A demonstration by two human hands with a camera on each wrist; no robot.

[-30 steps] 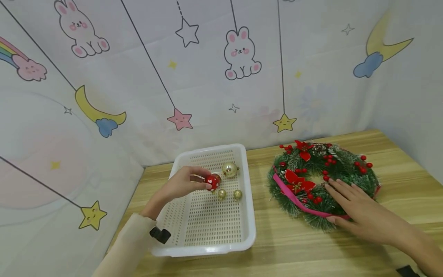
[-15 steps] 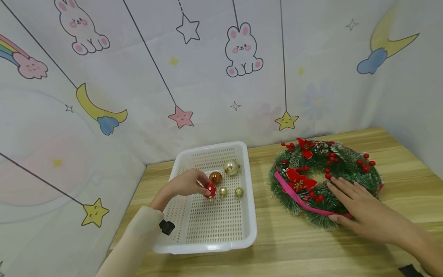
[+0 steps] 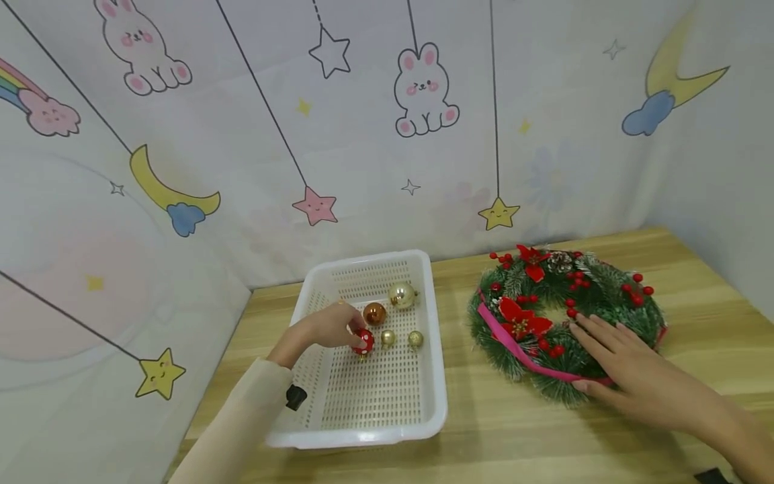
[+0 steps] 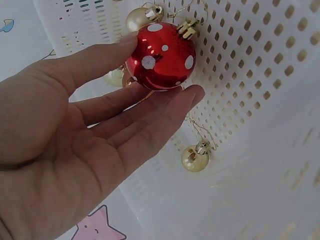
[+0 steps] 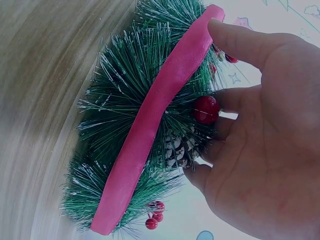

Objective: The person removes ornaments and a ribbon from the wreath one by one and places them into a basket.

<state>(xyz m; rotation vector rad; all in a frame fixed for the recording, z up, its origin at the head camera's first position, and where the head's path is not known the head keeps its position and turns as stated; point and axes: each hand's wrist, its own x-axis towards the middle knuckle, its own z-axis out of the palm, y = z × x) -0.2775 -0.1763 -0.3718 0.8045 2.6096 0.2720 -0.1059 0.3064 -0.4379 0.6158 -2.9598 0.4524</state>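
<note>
My left hand [image 3: 331, 325] is over the white basket [image 3: 439, 376], pinching a red bauble with white dots [image 4: 162, 56] between thumb and fingers. The bauble's gold cap [image 4: 187, 29] points away from the palm. Close by in the basket lie a copper bauble [image 3: 375, 313], a larger gold bauble [image 3: 402, 294] and two small gold baubles, one plain [image 3: 388, 337] and one textured [image 3: 415, 339]. On the right, my right hand [image 3: 643, 376] rests with extended fingers on a green wreath [image 5: 125, 95]. Its thumb touches the pink ribbon [image 5: 145, 125] along the wreath's side.
The wreath carries red flowers [image 3: 523, 320], red berries [image 3: 637, 290] and a pine cone [image 3: 560, 261]. Basket and wreath stand apart on a wooden table [image 3: 484, 430]. A patterned cloth [image 3: 363, 148] hangs behind the table and along its left side.
My left hand has drawn the red bauble a little left and nearer to me, away from the copper bauble, which now shows fully. The right hand has stayed on the wreath.
</note>
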